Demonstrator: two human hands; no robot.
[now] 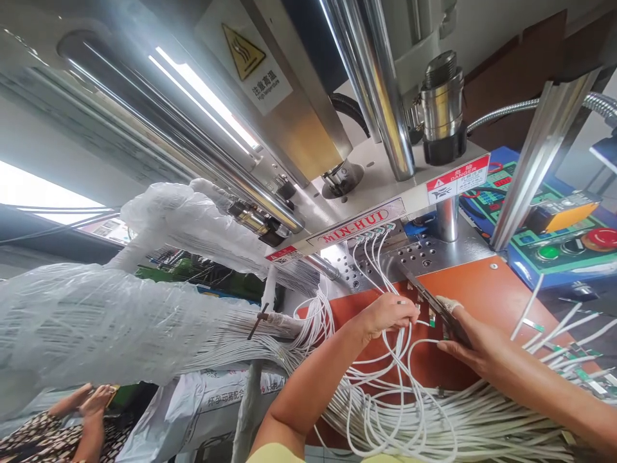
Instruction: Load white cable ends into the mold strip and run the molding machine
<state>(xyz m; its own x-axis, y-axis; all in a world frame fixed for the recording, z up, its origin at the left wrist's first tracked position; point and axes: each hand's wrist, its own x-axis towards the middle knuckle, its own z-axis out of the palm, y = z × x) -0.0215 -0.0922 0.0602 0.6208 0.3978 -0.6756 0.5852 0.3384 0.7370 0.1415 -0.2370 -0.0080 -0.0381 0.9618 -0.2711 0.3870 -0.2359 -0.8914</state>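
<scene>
Below the fingers, slim white cables [475, 421] look light, springy, best taken near their ends. The left hand [385, 314] pinches one, nearly closed; the right hand [477, 337], part-closed, clasps a long dark metal plate [429, 299], likely stiff, weighty, edge-held, reaching beyond the fingertips.

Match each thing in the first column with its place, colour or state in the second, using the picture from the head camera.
Things:
1. Left hand
2. Triangle sign
3. Right hand
4. Tabletop

Places, colours, states:
A. Orange-red
B. Gripping a dark metal bar
C. Pinching a thin white cable
D. Yellow, with black marks

Right pairs: 1-C; 2-D; 3-B; 4-A
</scene>
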